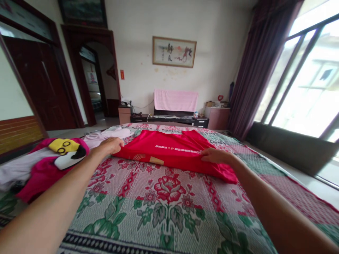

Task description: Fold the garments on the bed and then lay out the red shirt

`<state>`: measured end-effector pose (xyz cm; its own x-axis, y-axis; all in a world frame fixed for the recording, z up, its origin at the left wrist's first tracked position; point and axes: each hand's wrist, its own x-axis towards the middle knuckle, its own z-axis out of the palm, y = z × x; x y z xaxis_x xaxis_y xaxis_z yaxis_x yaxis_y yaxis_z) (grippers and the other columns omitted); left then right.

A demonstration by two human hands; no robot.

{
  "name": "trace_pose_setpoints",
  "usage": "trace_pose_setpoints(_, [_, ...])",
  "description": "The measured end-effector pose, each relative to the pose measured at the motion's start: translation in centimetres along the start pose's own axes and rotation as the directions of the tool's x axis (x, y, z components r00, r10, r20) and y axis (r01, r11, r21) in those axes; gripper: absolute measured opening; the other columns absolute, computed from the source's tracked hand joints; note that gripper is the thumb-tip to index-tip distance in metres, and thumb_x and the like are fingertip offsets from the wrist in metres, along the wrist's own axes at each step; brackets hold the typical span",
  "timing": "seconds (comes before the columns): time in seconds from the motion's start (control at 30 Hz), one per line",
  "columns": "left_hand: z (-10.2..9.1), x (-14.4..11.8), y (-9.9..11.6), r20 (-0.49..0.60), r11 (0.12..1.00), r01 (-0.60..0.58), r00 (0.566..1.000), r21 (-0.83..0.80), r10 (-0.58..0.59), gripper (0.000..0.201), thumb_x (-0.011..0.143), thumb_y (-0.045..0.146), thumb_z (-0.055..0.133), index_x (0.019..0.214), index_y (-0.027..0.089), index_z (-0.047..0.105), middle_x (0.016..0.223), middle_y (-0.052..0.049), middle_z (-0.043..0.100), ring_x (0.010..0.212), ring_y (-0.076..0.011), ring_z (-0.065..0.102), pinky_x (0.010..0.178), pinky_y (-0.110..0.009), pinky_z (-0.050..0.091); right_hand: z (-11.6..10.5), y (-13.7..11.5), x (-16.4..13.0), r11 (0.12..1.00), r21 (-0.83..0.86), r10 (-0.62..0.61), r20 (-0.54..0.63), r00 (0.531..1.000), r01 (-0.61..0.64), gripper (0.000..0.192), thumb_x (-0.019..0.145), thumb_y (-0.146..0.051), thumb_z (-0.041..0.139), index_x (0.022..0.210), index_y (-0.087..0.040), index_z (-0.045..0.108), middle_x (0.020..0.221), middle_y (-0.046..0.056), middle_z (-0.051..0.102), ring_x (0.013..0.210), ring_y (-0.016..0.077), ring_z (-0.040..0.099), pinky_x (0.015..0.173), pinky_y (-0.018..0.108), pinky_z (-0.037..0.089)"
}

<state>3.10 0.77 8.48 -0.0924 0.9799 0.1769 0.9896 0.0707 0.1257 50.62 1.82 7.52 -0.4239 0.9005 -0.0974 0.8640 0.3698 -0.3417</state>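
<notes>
A red T-shirt (169, 141) lies spread on the flower-patterned bed cover (169, 211), with a line of white print and a tan patch on its front. Its near edge looks folded over. My left hand (112, 144) is closed on the shirt's left corner, the thumb and fingers pinching the cloth. On the right side, my right hand (216, 156) grips the shirt with its fingertips near the end of the print. The cloth at the right bottom corner bunches loosely past that hand.
Left of the shirt lies a pile of clothes, with a pink garment (45, 173) with a yellow cartoon patch and pale garments (106, 135). Beyond the bed stand a low black cabinet (200, 122) and a screen under a pink cloth (176, 100). A window with purple curtains (254, 70) is at right.
</notes>
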Motion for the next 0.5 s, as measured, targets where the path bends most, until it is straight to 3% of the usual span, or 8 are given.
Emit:
trace_pose_setpoints(0.07, [0.3, 0.7, 1.6, -0.099, 0.999, 0.034, 0.995, 0.011, -0.033, 0.026, 0.075, 0.012, 0.054, 0.097, 0.014, 0.069, 0.087, -0.006, 0.067, 0.087, -0.0230, 0.058, 0.080, -0.034, 0.043, 0.1, 0.7, 1.4, 0.996, 0.009, 0.091, -0.149, 0.985, -0.091, 0.021, 0.079, -0.021, 0.054, 0.088, -0.016, 0.072, 0.080, 0.005, 0.069, 0.068, 0.0153, 0.058, 0.064, 0.026, 0.045])
trace_pose_setpoints(0.1, [0.7, 0.8, 2.1, -0.150, 0.998, 0.060, 0.987, 0.011, -0.057, 0.029, 0.079, 0.014, 0.051, 0.103, 0.013, 0.066, 0.095, -0.009, 0.066, 0.093, -0.0248, 0.057, 0.084, -0.037, 0.043, 0.4, 0.9, 2.0, 0.988, 0.011, 0.153, -0.261, 0.953, -0.156, 0.025, 0.079, -0.023, 0.055, 0.096, -0.014, 0.071, 0.088, 0.007, 0.070, 0.075, 0.0173, 0.060, 0.068, 0.027, 0.046])
trace_pose_setpoints(0.2, [2.3, 0.6, 2.4, -0.297, 0.990, 0.137, 0.947, 0.016, -0.126, 0.038, 0.086, 0.022, 0.045, 0.120, 0.013, 0.059, 0.111, -0.016, 0.062, 0.104, -0.0298, 0.054, 0.090, -0.043, 0.040, 2.0, 1.0, 3.3, 0.940, 0.034, 0.299, -0.559, 0.774, -0.338, 0.041, 0.080, -0.029, 0.055, 0.117, -0.012, 0.064, 0.110, 0.015, 0.067, 0.092, 0.0240, 0.062, 0.077, 0.032, 0.047])
trace_pose_setpoints(0.27, [3.3, 0.0, 1.6, -0.374, 0.986, 0.165, 0.915, 0.004, -0.152, 0.039, 0.086, 0.023, 0.044, 0.120, 0.015, 0.060, 0.112, -0.016, 0.062, 0.105, -0.0305, 0.054, 0.090, -0.040, 0.042, 3.0, 0.5, 3.5, 0.942, 0.025, 0.271, -0.647, 0.713, -0.335, 0.041, 0.081, -0.031, 0.054, 0.118, -0.016, 0.063, 0.117, 0.015, 0.064, 0.096, 0.0252, 0.062, 0.080, 0.033, 0.046])
trace_pose_setpoints(0.37, [4.4, -0.9, -0.2, -0.381, 0.980, 0.198, 0.903, -0.037, -0.197, 0.038, 0.084, 0.020, 0.041, 0.113, 0.018, 0.066, 0.113, -0.013, 0.063, 0.102, -0.0290, 0.057, 0.085, -0.037, 0.044, 4.0, -0.9, 3.0, 0.981, -0.039, 0.119, -0.645, 0.755, -0.189, 0.029, 0.081, -0.027, 0.053, 0.104, -0.020, 0.069, 0.106, 0.010, 0.069, 0.093, 0.0228, 0.063, 0.080, 0.030, 0.046])
trace_pose_setpoints(0.5, [5.7, -1.3, -2.2, -0.305, 0.987, 0.158, 0.938, -0.037, -0.161, 0.037, 0.080, 0.017, 0.044, 0.105, 0.023, 0.071, 0.111, -0.008, 0.067, 0.101, -0.0250, 0.060, 0.085, -0.032, 0.046, 4.4, -3.0, 2.0, 0.997, -0.057, -0.066, -0.413, 0.908, 0.046, 0.018, 0.077, -0.026, 0.059, 0.087, -0.021, 0.072, 0.092, 0.007, 0.072, 0.081, 0.0208, 0.064, 0.073, 0.028, 0.045])
